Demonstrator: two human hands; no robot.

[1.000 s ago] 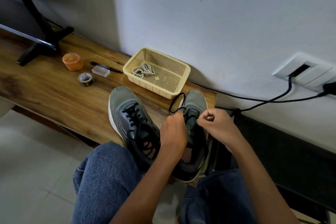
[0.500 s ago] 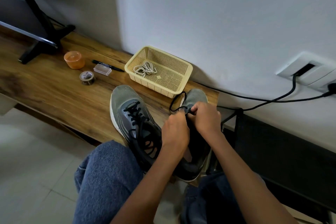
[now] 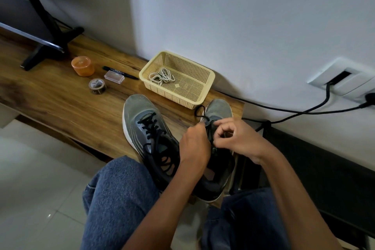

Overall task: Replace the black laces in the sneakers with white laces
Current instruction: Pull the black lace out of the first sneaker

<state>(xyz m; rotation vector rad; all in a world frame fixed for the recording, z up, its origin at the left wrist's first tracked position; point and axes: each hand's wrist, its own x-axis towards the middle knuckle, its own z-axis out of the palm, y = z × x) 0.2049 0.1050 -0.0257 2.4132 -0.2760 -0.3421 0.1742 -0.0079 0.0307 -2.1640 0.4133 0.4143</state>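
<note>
The black lace (image 3: 199, 112) of the right sneaker (image 3: 218, 111) is pinched at the shoe's eyelets between both hands, a loop of it arching free just beyond the fingertips toward the toe. The left hand (image 3: 194, 144) curls its fingers onto the lace from the near left; its fingertips are hidden behind its own knuckles, so the exact pinch point cannot be made out. The right hand (image 3: 236, 138) closes thumb and forefinger on the lace from the right. Together the hands cover most of that sneaker's tongue and eyelets; only its grey toe and dark heel show. Just left of the grip stands the left sneaker (image 3: 142, 119), its black lacing loosened but threaded. Beyond the grip, on the wooden bench (image 3: 60, 103), a cream basket (image 3: 203, 95) holds the white laces (image 3: 161, 76). Farther left lie a marker (image 3: 121, 72), a clear case (image 3: 114, 76), a tape roll (image 3: 97, 85) and an orange jar (image 3: 82, 66).
</note>
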